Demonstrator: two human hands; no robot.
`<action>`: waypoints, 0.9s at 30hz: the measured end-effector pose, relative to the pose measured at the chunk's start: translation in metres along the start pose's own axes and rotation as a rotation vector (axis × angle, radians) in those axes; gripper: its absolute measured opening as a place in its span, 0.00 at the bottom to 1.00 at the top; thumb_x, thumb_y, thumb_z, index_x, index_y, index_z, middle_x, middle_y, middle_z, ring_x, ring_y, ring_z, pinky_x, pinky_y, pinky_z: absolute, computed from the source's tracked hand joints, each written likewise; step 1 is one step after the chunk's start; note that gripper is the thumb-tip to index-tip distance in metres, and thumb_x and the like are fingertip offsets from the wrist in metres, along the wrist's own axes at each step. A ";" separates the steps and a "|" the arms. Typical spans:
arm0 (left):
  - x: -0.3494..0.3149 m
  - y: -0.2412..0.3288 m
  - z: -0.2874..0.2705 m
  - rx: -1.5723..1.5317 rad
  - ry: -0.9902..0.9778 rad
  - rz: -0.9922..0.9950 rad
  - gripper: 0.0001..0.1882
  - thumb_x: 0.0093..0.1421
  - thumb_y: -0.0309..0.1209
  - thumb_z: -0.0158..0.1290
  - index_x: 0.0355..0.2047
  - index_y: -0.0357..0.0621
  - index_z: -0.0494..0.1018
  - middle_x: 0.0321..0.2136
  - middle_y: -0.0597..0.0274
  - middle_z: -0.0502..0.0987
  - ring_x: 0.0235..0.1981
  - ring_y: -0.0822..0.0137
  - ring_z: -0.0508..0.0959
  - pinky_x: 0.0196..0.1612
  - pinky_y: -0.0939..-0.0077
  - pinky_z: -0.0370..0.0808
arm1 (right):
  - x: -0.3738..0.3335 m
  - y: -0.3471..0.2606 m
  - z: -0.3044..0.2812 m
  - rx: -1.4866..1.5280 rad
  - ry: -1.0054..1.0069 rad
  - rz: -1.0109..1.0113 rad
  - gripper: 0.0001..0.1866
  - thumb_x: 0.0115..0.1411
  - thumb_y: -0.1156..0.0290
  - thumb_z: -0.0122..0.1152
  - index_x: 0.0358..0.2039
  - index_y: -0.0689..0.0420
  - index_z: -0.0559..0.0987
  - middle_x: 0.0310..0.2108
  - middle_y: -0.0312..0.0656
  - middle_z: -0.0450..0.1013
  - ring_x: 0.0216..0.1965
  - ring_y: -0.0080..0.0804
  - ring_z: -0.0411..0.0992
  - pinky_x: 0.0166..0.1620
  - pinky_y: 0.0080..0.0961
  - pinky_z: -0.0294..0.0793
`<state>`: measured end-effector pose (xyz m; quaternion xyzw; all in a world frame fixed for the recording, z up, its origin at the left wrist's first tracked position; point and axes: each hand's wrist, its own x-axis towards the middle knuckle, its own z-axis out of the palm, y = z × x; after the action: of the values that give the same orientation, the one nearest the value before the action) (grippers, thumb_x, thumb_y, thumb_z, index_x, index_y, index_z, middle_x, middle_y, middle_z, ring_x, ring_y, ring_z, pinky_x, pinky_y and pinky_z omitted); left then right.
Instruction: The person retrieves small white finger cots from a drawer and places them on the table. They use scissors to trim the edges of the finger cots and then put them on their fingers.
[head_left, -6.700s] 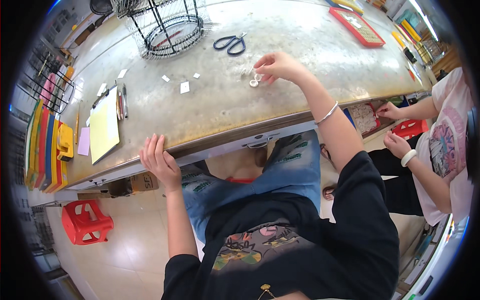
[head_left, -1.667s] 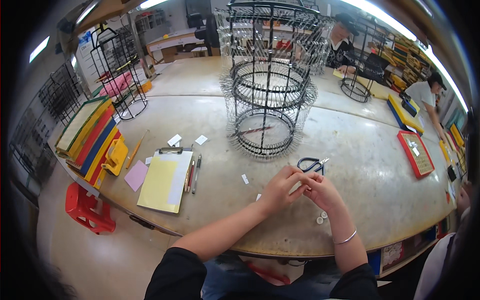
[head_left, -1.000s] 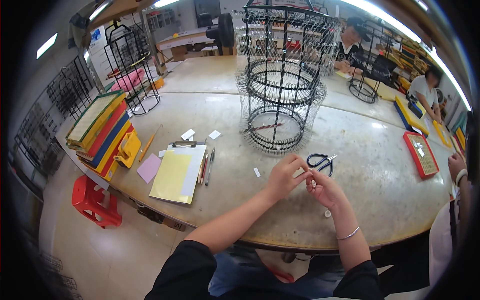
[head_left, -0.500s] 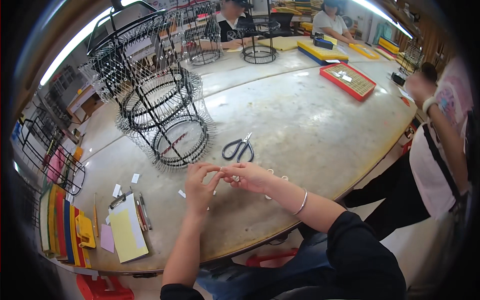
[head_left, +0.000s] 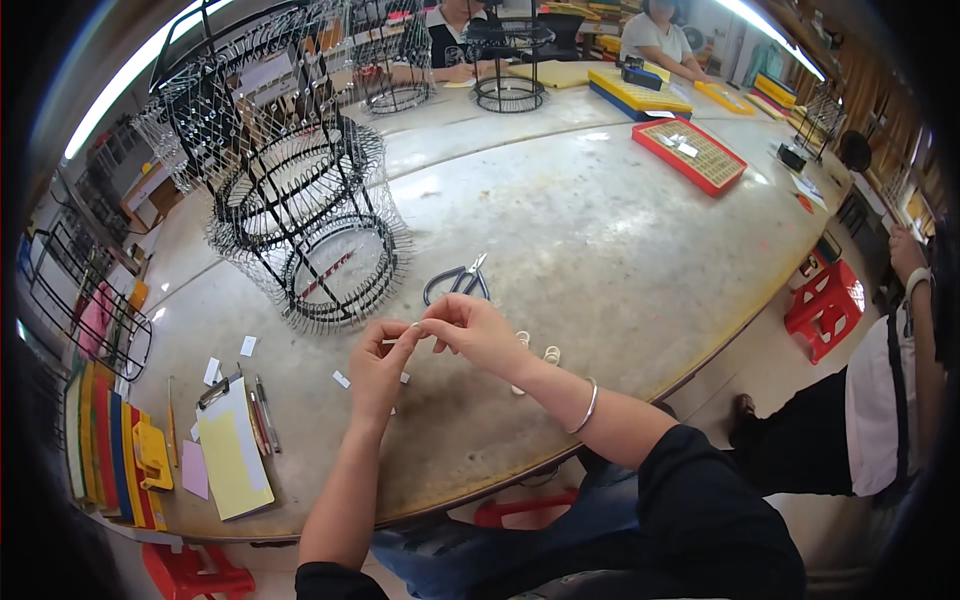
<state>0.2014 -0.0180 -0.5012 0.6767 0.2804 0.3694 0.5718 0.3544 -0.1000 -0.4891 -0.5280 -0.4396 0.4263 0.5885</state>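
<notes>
Pinched between fingertips of both hands: small whitish piece [head_left: 416, 324], partly covered, form too small to tell. Location: above bench [head_left: 610, 260], in from near edge, left of middle.

Met at fingertips: left hand [head_left: 377, 365] and right hand [head_left: 480, 330]. Each with thumb and forefinger closed on piece, remaining fingers loosely curled. Around right wrist: silver bracelet [head_left: 590, 405].

On bench, just beside right forearm: a few pale rings [head_left: 552, 355], partly hidden by arm.

Just beyond right hand: dark-handled scissors [head_left: 470, 270], blades toward far edge, handles partly covered.

Left of scissors: tall black wire frame [head_left: 352, 165], ringed with many fine hooks; inside base ring, red rod.

Near left corner of bench: clipboard [head_left: 230, 450] with yellow sheet, clip toward far edge. Along its right side, pens [head_left: 264, 415]; along its left, pink slip [head_left: 194, 469]. Farther left, by left edge: stack of coloured trays [head_left: 100, 440], with yellow holder [head_left: 152, 455] against it.

Between clipboard and hands: small white tags [head_left: 248, 346], scattered.

Toward far right corner: red tray [head_left: 672, 168], white slips on top; just beyond, yellow-and-blue stack [head_left: 640, 95].

Past near edge, at right: red stool [head_left: 827, 310] on floor.
</notes>
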 end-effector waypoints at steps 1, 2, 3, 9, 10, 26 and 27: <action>0.002 0.003 0.001 -0.043 -0.010 0.013 0.06 0.59 0.27 0.54 0.34 0.37 0.75 0.32 0.64 0.76 0.33 0.76 0.74 0.37 0.81 0.71 | 0.002 -0.001 -0.003 -0.001 0.004 -0.006 0.10 0.59 0.65 0.60 0.35 0.58 0.76 0.30 0.33 0.77 0.28 0.16 0.72 0.29 0.14 0.68; 0.003 0.005 0.002 -0.086 -0.020 0.026 0.05 0.58 0.26 0.54 0.34 0.38 0.76 0.31 0.65 0.76 0.31 0.78 0.73 0.36 0.83 0.70 | 0.003 -0.002 -0.005 0.021 -0.012 0.016 0.10 0.59 0.65 0.60 0.35 0.58 0.76 0.31 0.33 0.77 0.28 0.16 0.72 0.30 0.14 0.68; 0.003 0.006 0.002 -0.117 -0.030 0.023 0.05 0.58 0.26 0.54 0.34 0.38 0.75 0.32 0.65 0.76 0.31 0.78 0.73 0.36 0.83 0.71 | 0.003 -0.003 -0.008 0.042 -0.029 0.038 0.10 0.59 0.66 0.60 0.36 0.58 0.76 0.31 0.33 0.77 0.29 0.17 0.73 0.30 0.14 0.68; 0.004 0.006 -0.003 -0.132 -0.094 -0.012 0.06 0.58 0.24 0.53 0.36 0.36 0.75 0.34 0.65 0.76 0.32 0.76 0.74 0.36 0.82 0.72 | 0.006 -0.002 -0.006 -0.002 -0.073 0.025 0.10 0.58 0.67 0.60 0.37 0.60 0.76 0.32 0.36 0.76 0.29 0.19 0.73 0.30 0.15 0.70; 0.004 0.004 -0.003 -0.133 -0.089 -0.012 0.06 0.58 0.24 0.54 0.36 0.36 0.75 0.33 0.65 0.76 0.32 0.76 0.74 0.36 0.82 0.72 | 0.005 -0.003 -0.006 -0.029 -0.064 0.017 0.10 0.58 0.68 0.60 0.37 0.60 0.76 0.32 0.37 0.76 0.29 0.19 0.73 0.30 0.16 0.71; -0.002 0.006 0.004 0.027 0.008 -0.061 0.05 0.59 0.29 0.54 0.30 0.39 0.76 0.29 0.67 0.77 0.29 0.76 0.74 0.33 0.81 0.69 | 0.006 0.003 -0.009 0.335 -0.144 0.195 0.10 0.57 0.70 0.62 0.38 0.58 0.74 0.30 0.34 0.74 0.26 0.16 0.67 0.28 0.13 0.64; -0.001 0.003 0.002 0.056 0.015 -0.016 0.05 0.59 0.28 0.54 0.30 0.39 0.76 0.29 0.66 0.77 0.30 0.75 0.74 0.33 0.80 0.69 | 0.007 0.001 -0.008 0.333 -0.150 0.200 0.10 0.57 0.70 0.62 0.38 0.58 0.74 0.30 0.34 0.74 0.26 0.16 0.67 0.28 0.13 0.64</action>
<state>0.2022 -0.0208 -0.4988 0.6874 0.3005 0.3619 0.5533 0.3639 -0.0954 -0.4906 -0.4313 -0.3509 0.5876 0.5879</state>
